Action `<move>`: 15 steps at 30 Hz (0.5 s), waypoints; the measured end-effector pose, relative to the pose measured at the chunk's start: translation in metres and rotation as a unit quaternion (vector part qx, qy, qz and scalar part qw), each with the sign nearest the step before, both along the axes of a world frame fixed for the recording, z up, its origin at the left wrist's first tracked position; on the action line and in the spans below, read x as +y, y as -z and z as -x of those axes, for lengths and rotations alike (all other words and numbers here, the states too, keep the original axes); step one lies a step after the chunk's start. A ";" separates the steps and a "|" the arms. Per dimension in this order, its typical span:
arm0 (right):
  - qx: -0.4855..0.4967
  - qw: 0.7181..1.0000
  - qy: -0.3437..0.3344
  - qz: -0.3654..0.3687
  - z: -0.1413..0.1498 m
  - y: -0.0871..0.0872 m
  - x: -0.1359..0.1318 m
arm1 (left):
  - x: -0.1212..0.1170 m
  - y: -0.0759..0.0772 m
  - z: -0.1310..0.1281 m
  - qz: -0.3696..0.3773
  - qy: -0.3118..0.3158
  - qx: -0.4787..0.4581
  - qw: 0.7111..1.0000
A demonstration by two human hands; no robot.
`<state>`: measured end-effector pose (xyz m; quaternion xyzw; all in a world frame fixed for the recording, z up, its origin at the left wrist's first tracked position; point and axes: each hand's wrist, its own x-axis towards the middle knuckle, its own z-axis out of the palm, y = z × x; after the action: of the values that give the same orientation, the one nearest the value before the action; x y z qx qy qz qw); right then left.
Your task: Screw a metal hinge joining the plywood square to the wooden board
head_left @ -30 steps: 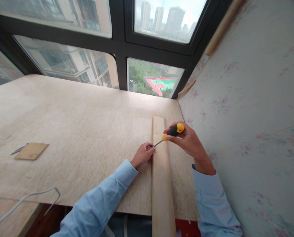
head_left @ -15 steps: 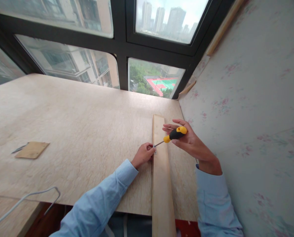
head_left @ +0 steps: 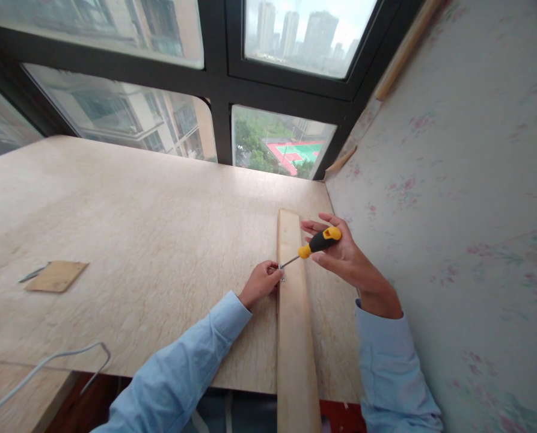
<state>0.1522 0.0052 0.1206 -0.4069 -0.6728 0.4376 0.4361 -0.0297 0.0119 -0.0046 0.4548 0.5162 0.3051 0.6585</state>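
A pale wooden plank (head_left: 294,337) lies lengthwise on the stone-patterned surface, its near end passing the front edge. At the plank's left edge sits a small metal bracket (head_left: 283,278), mostly covered by fingers. My left hand (head_left: 263,282) is closed, thumb and fingers pinching the bracket against the plank. A yellow and black screwdriver (head_left: 321,241) slants down to the left, its tip at the bracket. Around its handle is my right hand (head_left: 343,255), with the handle between thumb and palm and some fingers stretched out loosely. Whatever screw is under the tip is too small to make out.
On the left lie a brown cardboard piece (head_left: 57,276) and a thin grey pointed item (head_left: 33,272). A white cable (head_left: 47,359) loops at the front left. A floral-papered wall (head_left: 466,198) rises close on the right; dark-framed windows (head_left: 220,84) stand behind.
My right hand has shifted and its fingers have opened slightly around the screwdriver's handle. The tip stays at the bracket, and my left hand keeps its pinch. The whole view has moved slightly.
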 end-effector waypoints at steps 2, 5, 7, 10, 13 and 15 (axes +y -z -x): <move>-0.008 1.000 -0.021 0.019 -0.001 -0.004 -0.002 | 0.000 0.000 0.000 -0.001 0.000 0.006 1.000; -0.109 0.989 0.101 -0.018 0.003 -0.007 -0.002 | 0.000 0.001 0.000 -0.007 0.004 0.012 1.000; -0.184 0.954 0.221 -0.081 0.008 -0.006 -0.001 | 0.000 0.000 0.001 -0.009 0.004 0.013 1.000; -0.218 0.912 0.313 -0.150 0.013 -0.006 -0.001 | 0.000 -0.001 0.001 -0.009 0.003 0.018 1.000; -0.189 0.890 0.370 -0.189 0.011 -0.009 -0.003 | 0.000 -0.001 0.001 -0.006 0.004 0.015 1.000; -0.187 0.878 0.394 -0.198 0.004 -0.011 -0.002 | -0.001 -0.001 0.001 -0.002 0.005 0.004 1.000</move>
<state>0.1480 0.0028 0.1320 -0.6179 -0.5985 0.0027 0.5098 -0.0304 0.0113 -0.0035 0.4603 0.5153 0.3012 0.6571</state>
